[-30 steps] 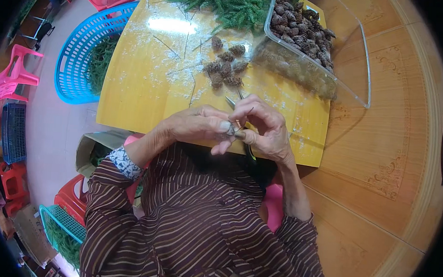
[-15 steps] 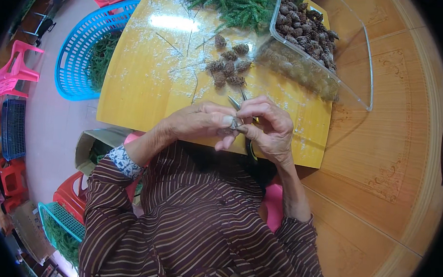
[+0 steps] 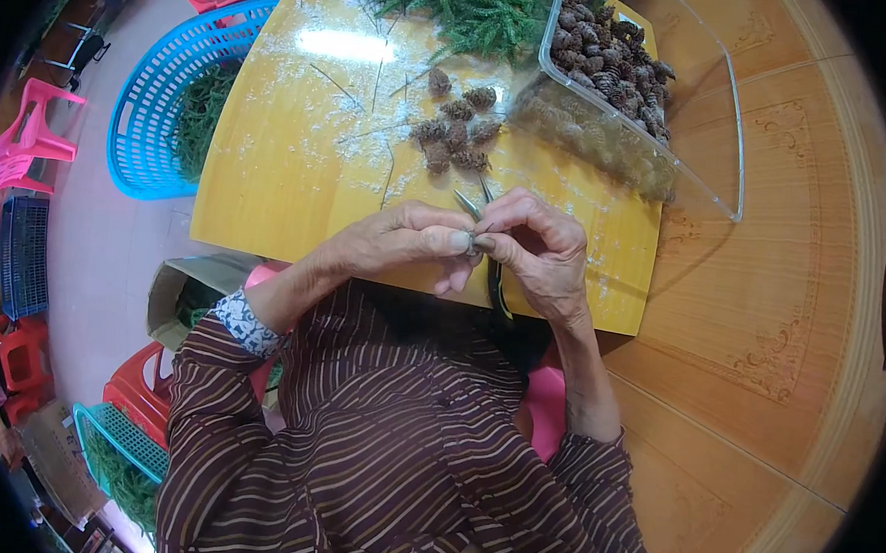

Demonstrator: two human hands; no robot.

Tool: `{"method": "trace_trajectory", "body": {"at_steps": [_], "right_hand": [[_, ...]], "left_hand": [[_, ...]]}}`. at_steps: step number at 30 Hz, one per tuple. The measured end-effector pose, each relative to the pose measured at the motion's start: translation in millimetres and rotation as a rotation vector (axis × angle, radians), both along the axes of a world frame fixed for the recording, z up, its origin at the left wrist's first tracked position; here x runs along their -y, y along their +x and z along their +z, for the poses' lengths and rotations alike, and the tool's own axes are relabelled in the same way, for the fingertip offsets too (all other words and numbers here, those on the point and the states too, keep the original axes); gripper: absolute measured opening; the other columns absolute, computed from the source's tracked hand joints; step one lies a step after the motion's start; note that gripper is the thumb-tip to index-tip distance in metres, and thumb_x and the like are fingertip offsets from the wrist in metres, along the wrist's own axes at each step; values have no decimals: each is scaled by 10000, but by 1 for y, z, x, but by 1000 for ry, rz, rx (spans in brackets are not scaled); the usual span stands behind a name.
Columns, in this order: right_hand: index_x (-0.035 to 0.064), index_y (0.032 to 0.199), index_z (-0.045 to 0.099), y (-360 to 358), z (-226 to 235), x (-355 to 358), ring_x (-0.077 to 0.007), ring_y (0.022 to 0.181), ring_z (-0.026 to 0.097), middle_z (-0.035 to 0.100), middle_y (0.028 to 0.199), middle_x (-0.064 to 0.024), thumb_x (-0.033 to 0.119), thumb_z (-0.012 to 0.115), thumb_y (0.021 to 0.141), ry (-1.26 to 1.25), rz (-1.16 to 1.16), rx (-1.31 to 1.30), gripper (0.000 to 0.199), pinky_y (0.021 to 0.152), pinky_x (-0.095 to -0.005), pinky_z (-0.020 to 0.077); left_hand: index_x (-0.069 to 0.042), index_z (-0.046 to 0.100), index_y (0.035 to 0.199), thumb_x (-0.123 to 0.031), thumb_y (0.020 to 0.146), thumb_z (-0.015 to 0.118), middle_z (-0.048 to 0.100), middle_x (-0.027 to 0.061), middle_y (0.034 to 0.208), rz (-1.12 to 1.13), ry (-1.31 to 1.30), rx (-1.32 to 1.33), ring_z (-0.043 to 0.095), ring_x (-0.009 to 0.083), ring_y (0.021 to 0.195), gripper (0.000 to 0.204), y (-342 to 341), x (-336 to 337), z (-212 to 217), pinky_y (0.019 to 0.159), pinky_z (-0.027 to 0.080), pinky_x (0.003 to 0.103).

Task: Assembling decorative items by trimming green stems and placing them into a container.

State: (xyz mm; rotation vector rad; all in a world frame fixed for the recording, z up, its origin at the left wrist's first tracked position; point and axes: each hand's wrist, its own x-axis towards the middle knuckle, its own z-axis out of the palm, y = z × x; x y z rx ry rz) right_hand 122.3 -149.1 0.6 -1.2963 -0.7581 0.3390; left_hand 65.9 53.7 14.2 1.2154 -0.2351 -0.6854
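My left hand (image 3: 410, 240) is closed, its thumb and fingers round a small grey-brown pine cone (image 3: 474, 244), most of which they hide. My right hand (image 3: 537, 249) pinches close against the same end, thumb to forefinger; whatever lies between those fingertips is too small to make out. Under the right hand lie pliers (image 3: 496, 284) with pointed metal jaws and dark handles, reaching over the table's near edge. Beyond the hands, several brown pine cones (image 3: 456, 137) sit in a loose cluster on the yellow table (image 3: 278, 168).
A clear plastic box (image 3: 611, 135) full of pine cones stands at the far right. Green artificial sprigs (image 3: 457, 7) are heaped at the back. Thin dark stems and white flecks litter the tabletop. Left are a blue basket (image 3: 135, 130) and an open cardboard box (image 3: 166, 297).
My fingertips have drawn closer together over the pine cone, so less of it shows. The right hand has shifted slightly; the pliers stay under it.
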Motion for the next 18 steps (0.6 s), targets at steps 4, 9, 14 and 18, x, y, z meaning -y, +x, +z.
{"method": "trace_trajectory", "body": {"at_steps": [4,9,14,18], "right_hand": [[-7,894,663,-1,-1,0,-127,771,573,619,854,-57,56,740,788,16,-9,-187,146,672,-242,458],[-12,910,662,8,1,5,-115,737,568,618,828,-46,47,728,798,-36,83,-178,143,646,-233,450],[-15,899,648,10,-1,3,-112,720,566,609,790,-45,45,710,817,20,135,-40,120,620,-234,450],[-16,863,626,6,3,0,-117,697,566,603,774,-50,49,701,829,-136,-84,185,105,609,-235,450]], "left_hand": [[-9,590,995,-318,1001,466,622,50,834,67,22,21,594,123,749,332,-1,2,-1,685,481,254],[-12,596,993,-316,1000,469,620,42,824,39,89,53,590,113,748,329,-2,1,2,686,479,247],[-8,606,981,-300,1005,461,622,42,822,10,57,102,591,109,746,326,-1,2,7,689,478,242],[17,604,980,-290,1003,450,627,48,804,144,33,66,586,120,716,344,-4,7,7,692,475,256]]}}
